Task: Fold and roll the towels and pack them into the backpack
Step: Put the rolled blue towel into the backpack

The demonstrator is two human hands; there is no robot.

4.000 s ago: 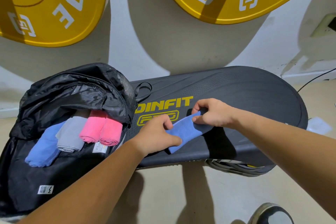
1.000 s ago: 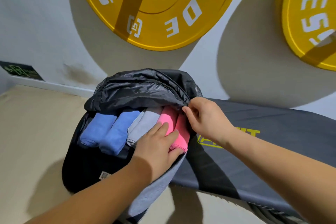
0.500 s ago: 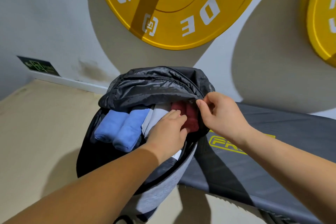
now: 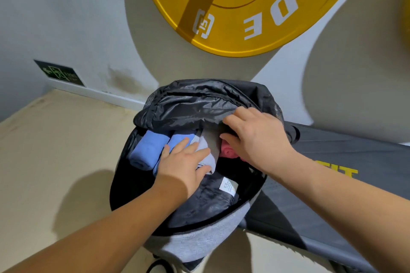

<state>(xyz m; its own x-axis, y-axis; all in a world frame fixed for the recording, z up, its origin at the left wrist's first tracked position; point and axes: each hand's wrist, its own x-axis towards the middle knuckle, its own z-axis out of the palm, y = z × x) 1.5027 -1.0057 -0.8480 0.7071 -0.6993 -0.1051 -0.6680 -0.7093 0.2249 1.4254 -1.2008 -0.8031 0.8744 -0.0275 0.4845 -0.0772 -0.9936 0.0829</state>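
The backpack (image 4: 199, 239), grey outside with black lining, lies open on the floor against the bench. Inside it, side by side, are two rolled blue towels (image 4: 144, 150), a rolled grey towel (image 4: 208, 142) and a rolled pink towel (image 4: 228, 152), the pink one mostly hidden. My left hand (image 4: 184, 166) presses flat with straight fingers on the second blue roll and the grey roll. My right hand (image 4: 259, 139) holds the edge of the black top flap (image 4: 195, 106), fingers on top and thumb underneath, just above the pink towel.
A dark padded bench (image 4: 332, 162) with yellow lettering runs off to the right behind the bag. A yellow weight plate (image 4: 244, 6) hangs on the grey wall above. Beige floor lies to the left, with a green exit sign (image 4: 60, 73) low on the wall.
Four seconds ago both hands rolled a blue towel on the bench; it now sits in the bag. Since half a second ago my left hand slid left off the pink roll onto the blue and grey rolls.
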